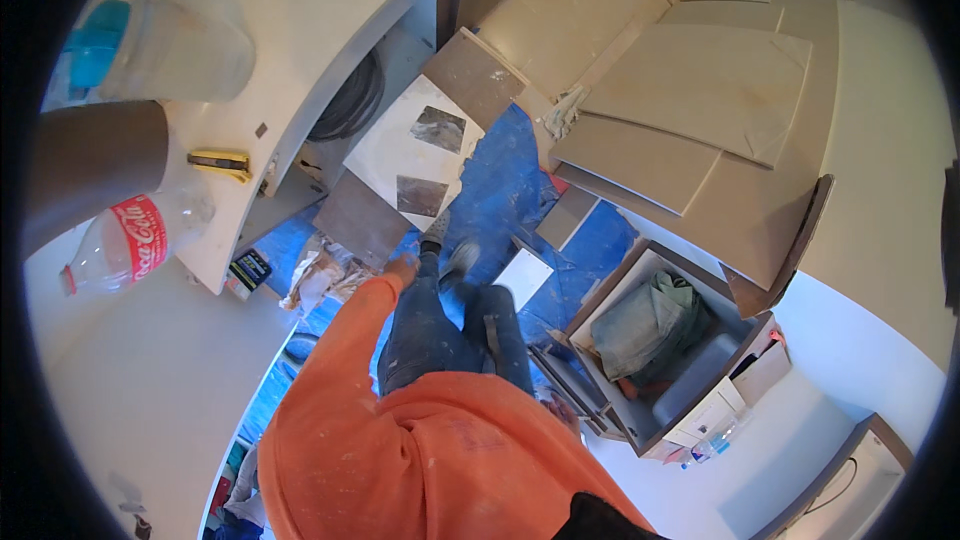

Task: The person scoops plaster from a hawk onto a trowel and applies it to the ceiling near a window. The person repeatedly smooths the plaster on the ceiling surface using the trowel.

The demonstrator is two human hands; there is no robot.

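My left hand point(403, 268) hangs at the end of the orange sleeve, beside my left leg. It is small in view and its fingers are too indistinct to tell whether they hold anything. Closest to it lies a grey-brown board point(362, 220) on the floor. Just beyond my feet is a white panel point(390, 155) bearing two dark grey squares, one of them the near square point(421, 196). A smaller white piece point(523, 278) lies to the right of my legs. My right hand is out of sight.
Blue sheeting point(505, 165) covers the floor. Large beige panels point(690, 90) lie to the right, above an open box point(640, 250) holding grey-green cloth point(650, 325). On the left counter point(300, 0) are a plastic bottle point(150, 235), a yellow-black tool point(220, 162) and a translucent tub point(185, 50).
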